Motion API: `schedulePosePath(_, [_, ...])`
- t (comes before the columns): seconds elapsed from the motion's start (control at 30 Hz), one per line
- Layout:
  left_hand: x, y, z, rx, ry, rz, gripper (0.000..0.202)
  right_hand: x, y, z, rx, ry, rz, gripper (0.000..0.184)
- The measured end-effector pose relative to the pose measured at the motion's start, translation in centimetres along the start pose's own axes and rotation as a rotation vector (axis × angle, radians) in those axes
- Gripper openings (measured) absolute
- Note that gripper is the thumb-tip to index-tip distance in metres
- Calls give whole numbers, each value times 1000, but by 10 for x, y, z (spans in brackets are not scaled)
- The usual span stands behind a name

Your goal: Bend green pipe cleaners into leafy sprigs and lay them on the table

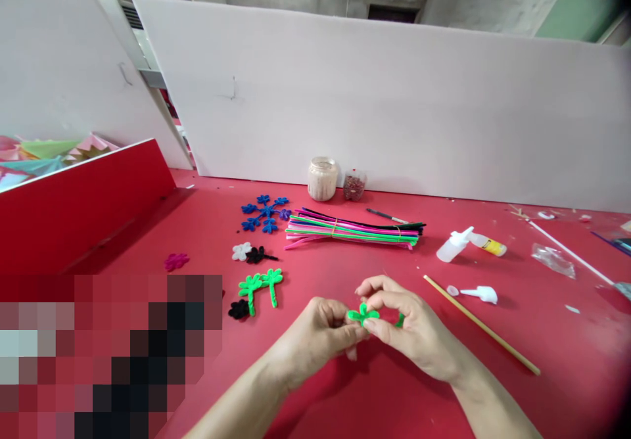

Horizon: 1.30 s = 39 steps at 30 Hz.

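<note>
Both my hands meet low in the middle of the red table (345, 268), pinching a small green pipe-cleaner flower (363, 314). My left hand (320, 334) grips its left side with thumb and fingers closed. My right hand (411, 330) holds the right side, fingers curled round the green stem end. Just left of my hands lie two finished green flowers with stems (260, 286) and a black flower (239, 309).
A bundle of coloured pipe cleaners (352, 230) lies behind my hands, blue flowers (266, 212) to its left, white and black flowers (249, 253), a pink one (176, 261). Two jars (323, 179) stand by the white board. Glue bottle (468, 242), cap (480, 294), wooden stick (480, 325) at right.
</note>
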<state>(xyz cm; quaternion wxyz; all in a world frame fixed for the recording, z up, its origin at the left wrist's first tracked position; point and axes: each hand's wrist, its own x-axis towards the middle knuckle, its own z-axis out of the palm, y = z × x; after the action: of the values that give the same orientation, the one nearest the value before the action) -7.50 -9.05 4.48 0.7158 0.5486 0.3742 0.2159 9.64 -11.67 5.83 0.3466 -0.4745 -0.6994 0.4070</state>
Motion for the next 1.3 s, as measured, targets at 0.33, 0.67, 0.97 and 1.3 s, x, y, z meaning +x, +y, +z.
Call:
schedulePosePath(0.33, [-2,3,0,-118,-91,6,25,0,-5,4,41,-19,-47,8])
schedulePosePath(0.67, [4,-6,0,-322,53,-5,22,3,-2,-1,1,-45,84,18])
schedulePosePath(0.97, [3,-3,0,-409,43,27,15,2,1,3,34,-78,85,14])
schedulePosePath(1.3, [6,-4,7,-229,211,86,22,3,0,7,46,-59,57,15])
